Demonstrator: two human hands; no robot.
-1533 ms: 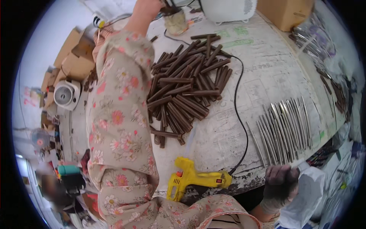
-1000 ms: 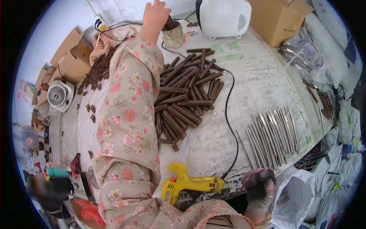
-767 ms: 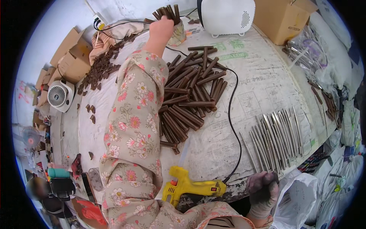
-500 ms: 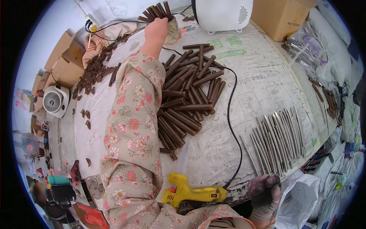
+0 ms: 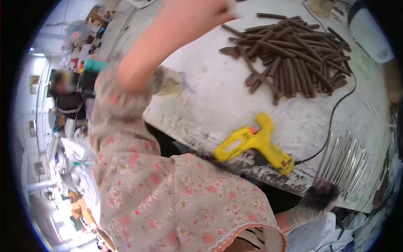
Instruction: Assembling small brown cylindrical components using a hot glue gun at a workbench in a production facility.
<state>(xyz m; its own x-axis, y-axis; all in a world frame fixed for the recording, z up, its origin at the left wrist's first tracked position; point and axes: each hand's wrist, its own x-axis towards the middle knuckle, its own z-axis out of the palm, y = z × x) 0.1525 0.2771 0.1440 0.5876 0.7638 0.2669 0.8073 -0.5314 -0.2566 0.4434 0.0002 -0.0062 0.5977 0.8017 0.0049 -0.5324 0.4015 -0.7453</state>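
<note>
My left hand [image 5: 197, 14] is raised close to the camera at the top edge and is badly blurred, so I cannot tell what it holds. Its floral sleeve [image 5: 126, 122] has slid down the bare forearm. My right hand [image 5: 315, 201], in a dark-tipped glove, sits curled at the table's front edge beside a row of silver rods [image 5: 348, 161]. A pile of brown sticks [image 5: 289, 59] lies on the white table [image 5: 210, 101]. A yellow glue gun [image 5: 252, 145] lies near the front edge, between my two arms.
A black cord [image 5: 336, 113] runs from the glue gun past the stick pile. A white appliance [image 5: 369, 29] stands at the far right. Another person [image 5: 69, 98] sits at the left, beyond the table's end. White bags [image 5: 75, 159] lie on the floor.
My left arm has pulled back from the cup at the far side and swung up near the camera. The view has tilted left and down. My right hand stays at the table edge.
</note>
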